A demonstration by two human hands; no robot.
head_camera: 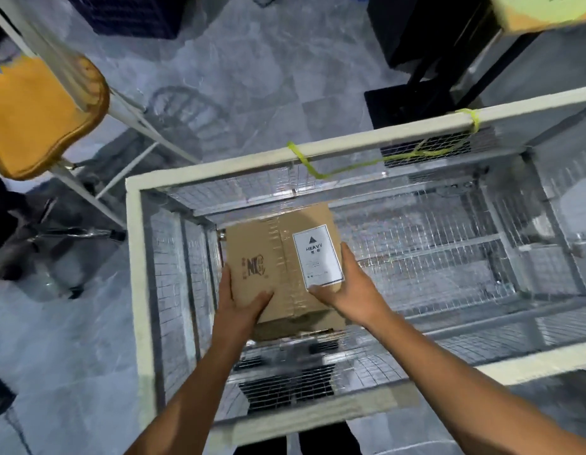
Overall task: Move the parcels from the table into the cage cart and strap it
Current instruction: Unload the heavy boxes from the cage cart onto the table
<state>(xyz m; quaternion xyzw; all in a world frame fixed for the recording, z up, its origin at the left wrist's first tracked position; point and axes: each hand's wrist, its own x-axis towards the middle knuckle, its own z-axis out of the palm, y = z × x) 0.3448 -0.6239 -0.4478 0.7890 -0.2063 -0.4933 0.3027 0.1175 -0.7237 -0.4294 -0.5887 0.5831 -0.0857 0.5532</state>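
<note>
A brown cardboard parcel (278, 257) with a white "HEAVY" label sits low inside the wire-mesh cage cart (135, 257), toward its left end. My left hand (237, 300) grips the parcel's near left edge, thumb on top. On the near right edge, my right hand (346, 287) holds it with the thumb lying on the label. A yellow-green strap (350, 165) is tied round the cart's far top rail and hangs along the far mesh wall.
The cart's white top frame surrounds my arms. An orange-seated chair (38, 116) on white legs stands at the left. A black stand (433, 54) and a yellowish box (547, 11) are at the top right. Grey tiled floor lies all around.
</note>
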